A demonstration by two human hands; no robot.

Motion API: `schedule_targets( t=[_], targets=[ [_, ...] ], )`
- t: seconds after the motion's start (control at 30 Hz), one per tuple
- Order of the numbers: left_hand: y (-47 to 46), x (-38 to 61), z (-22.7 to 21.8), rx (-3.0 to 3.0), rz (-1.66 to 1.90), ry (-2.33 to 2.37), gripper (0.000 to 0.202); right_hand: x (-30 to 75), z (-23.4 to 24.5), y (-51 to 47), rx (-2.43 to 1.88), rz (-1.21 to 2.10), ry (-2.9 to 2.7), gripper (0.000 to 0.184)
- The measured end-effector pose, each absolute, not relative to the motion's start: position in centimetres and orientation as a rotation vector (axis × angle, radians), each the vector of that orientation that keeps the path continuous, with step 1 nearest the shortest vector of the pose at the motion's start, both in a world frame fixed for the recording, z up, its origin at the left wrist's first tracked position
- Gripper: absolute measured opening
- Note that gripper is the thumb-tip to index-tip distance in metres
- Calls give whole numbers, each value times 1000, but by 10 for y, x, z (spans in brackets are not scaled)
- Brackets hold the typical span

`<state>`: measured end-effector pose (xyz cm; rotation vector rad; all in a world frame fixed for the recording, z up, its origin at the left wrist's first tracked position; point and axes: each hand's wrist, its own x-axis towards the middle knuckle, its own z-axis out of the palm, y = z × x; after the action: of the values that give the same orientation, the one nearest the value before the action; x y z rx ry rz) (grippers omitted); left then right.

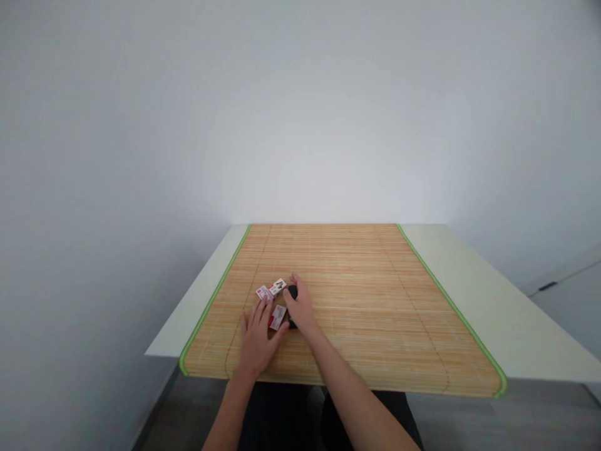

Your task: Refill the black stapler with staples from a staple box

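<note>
Three small white-and-red boxes lie on a bamboo mat (pixel 357 294): one box (pixel 278 286) at the back, one box (pixel 264 293) to its left, and one box (pixel 278 316) nearer me. My left hand (pixel 259 341) lies flat on the mat with fingers spread, fingertips touching the near and left boxes. My right hand (pixel 300 308) is curled over a small black object (pixel 292 292), which it mostly hides, just right of the boxes.
The mat has green edging (pixel 213 294) and covers most of a white table (pixel 493 300). The table stands against a plain white wall. A grey floor shows below the table's front edge.
</note>
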<state>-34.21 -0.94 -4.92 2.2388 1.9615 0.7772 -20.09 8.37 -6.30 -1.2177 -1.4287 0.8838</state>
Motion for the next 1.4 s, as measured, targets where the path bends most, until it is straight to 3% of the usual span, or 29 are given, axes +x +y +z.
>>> schedule_targets(
  t=[0.13,0.5,1.0,1.2,1.4],
  targets=[
    [13,-348,-42,2194,920,1964,51,-213,-66,54,-1285,866,-1296,57],
    [52,-354,-65,2280,873,2022,46,-241,-62,51,-1312,800,-1260,59],
    [42,-352,-45,2100,1100,1988,42,-184,-53,29,-1252,868,-1572,70],
    [3,-294,-20,2132,1262,1809,37,-72,-49,0,-1554,440,-1846,63],
    [-16,-208,-36,2368,885,1462,47,-13,-53,-10,-1822,178,-2095,60]
  ],
)
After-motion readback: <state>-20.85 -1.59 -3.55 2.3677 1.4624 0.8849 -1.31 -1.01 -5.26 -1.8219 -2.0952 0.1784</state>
